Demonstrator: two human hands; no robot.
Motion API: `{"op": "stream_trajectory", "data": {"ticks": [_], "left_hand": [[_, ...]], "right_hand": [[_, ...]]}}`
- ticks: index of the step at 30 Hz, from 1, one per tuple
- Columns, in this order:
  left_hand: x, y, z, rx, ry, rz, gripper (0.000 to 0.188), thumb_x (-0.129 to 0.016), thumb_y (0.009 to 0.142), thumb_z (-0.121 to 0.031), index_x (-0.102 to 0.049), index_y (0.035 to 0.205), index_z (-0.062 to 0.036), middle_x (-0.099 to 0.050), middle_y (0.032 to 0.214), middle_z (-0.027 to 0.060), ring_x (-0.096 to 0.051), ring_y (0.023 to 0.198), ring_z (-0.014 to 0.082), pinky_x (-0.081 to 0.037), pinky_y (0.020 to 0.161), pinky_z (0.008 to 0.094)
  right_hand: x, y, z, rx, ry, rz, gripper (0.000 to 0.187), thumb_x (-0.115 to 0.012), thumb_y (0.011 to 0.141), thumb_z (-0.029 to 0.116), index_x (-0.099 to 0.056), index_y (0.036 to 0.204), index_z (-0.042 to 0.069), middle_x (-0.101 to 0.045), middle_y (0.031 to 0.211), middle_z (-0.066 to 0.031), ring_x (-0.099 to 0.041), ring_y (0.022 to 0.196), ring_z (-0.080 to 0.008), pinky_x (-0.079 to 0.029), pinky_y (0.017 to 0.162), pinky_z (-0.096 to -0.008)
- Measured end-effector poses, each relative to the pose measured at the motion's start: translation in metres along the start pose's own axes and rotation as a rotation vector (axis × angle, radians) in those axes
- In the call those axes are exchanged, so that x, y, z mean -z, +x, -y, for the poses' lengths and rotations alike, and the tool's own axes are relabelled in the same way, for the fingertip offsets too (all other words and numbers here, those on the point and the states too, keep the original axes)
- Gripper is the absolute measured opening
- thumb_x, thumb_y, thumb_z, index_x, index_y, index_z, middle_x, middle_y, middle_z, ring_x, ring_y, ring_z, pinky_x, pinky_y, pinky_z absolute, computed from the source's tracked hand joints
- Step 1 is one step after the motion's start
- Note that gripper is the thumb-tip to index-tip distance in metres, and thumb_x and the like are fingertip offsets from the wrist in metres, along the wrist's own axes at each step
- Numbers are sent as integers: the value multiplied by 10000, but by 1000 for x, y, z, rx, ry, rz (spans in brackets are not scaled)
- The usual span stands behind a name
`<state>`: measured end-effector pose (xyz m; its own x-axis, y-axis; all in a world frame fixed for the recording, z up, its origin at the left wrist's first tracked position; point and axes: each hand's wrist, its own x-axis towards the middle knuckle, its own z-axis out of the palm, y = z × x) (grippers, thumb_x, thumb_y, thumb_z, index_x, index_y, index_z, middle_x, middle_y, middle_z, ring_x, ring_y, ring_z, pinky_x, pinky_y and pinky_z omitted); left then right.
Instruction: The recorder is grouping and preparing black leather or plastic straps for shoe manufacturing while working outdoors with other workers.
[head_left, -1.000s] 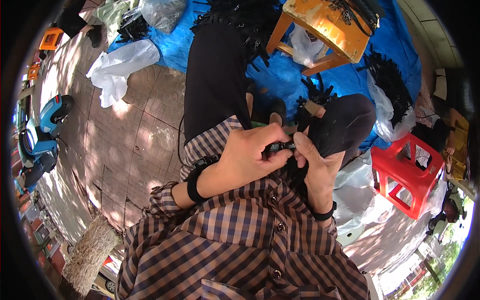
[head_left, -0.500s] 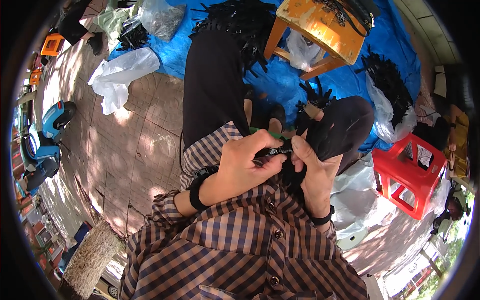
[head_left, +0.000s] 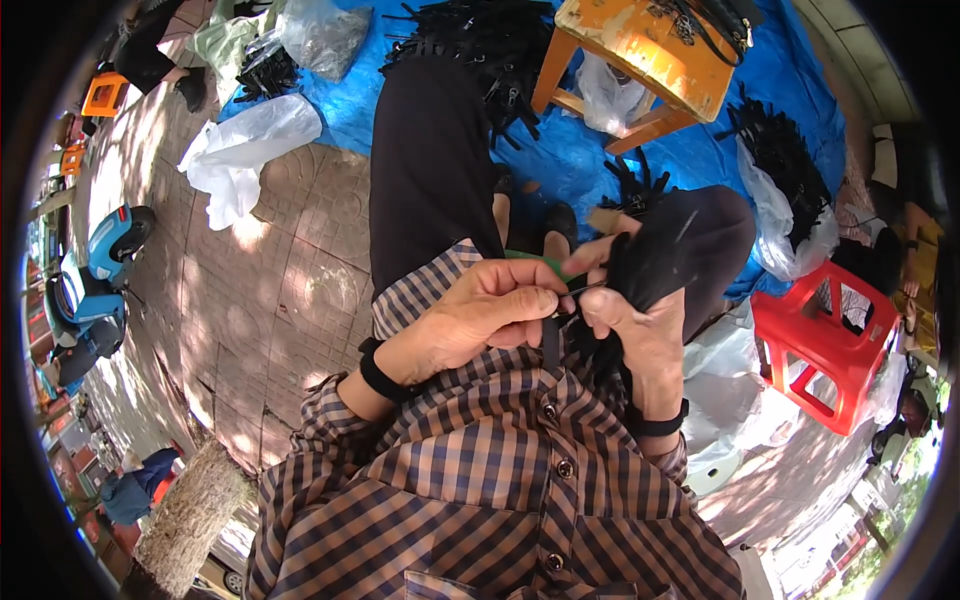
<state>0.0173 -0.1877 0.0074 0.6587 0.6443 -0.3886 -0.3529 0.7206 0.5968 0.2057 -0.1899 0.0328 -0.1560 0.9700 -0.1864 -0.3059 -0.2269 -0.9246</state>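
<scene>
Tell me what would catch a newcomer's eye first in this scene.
First the two hands at the centre: the left hand pinches a thin black strip against the right hand, which grips a bundle of black strips. Behind them a bright blue tarp carries heaps of black pieces and an orange stool. A red plastic stool stands at the right.

A paved brick floor [head_left: 290, 300] carries a blue tarpaulin [head_left: 800, 80]. On the tarpaulin: piles of black strips [head_left: 780, 150], a yellow wooden stool [head_left: 640, 45], clear plastic bags [head_left: 320, 35]. A red plastic stool [head_left: 815, 345] stands on the paving.
</scene>
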Motion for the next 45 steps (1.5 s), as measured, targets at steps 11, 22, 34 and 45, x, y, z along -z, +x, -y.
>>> {"op": "stream_trajectory", "data": {"ticks": [11,22,34,45], "left_hand": [[-8,7,2,-29,326,-63,209,-510,940,-223,-547,997,-25,-592,933,33,-414,544,3,-336,470,144],[-19,1,13,-365,514,-189,136,-464,922,18,-387,1019,-39,-618,859,111,-611,636,116,-488,540,219],[-21,-2,13,-450,309,-109,94,-466,924,23,-433,1007,-7,-610,944,153,-641,754,137,-545,594,231],[-14,-4,21,-604,289,33,117,-486,941,-76,-445,1010,9,-596,965,198,-659,796,199,-580,661,298]], "right_hand": [[-4,-1,-21,-47,80,-167,141,-706,802,38,-580,851,-1,-578,640,-17,-538,515,-74,-434,452,-195],[-6,2,-19,-67,8,-157,263,-706,811,67,-581,1027,-12,-595,698,-19,-534,558,-59,-453,510,-205],[-11,1,-10,-302,351,-138,155,-722,747,54,-622,861,27,-564,632,-5,-509,546,-68,-393,509,-209],[-15,2,0,-226,301,-87,135,-699,777,22,-605,870,-2,-527,589,-19,-506,498,-92,-416,466,-224]]}}
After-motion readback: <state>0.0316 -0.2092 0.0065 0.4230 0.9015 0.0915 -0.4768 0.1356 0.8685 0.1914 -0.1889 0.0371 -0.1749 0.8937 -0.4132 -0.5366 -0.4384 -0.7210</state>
